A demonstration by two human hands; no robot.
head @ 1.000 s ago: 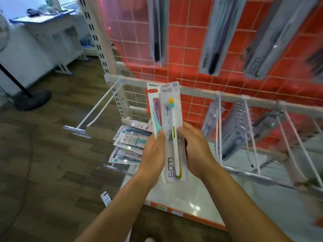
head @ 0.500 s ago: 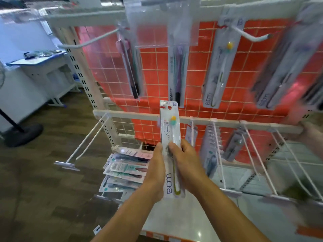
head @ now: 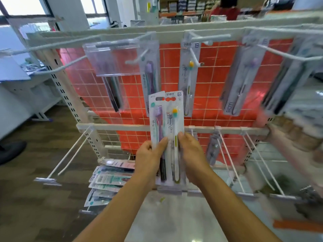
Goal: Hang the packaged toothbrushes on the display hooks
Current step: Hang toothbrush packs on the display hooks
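- head view: left hand [head: 148, 161] is pinching the purple toothbrush pack [head: 156, 119] near its middle.
- right hand [head: 192, 158] is gripping the yellow-tipped pack [head: 175, 117]; both are standing upright above the fingers.

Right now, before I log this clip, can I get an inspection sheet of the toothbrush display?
Surface: white shelf base, glossy, under the rack.
Job's things: pair of packs held upright, overlapping; hanging packs on upper hooks; lower hook bare.
Clutter: pile of packs lying low on the left.
Grips: left hand and right hand both hold the pair.
Cables: nothing seen.
Surroundings: red grid panel, wood floor.
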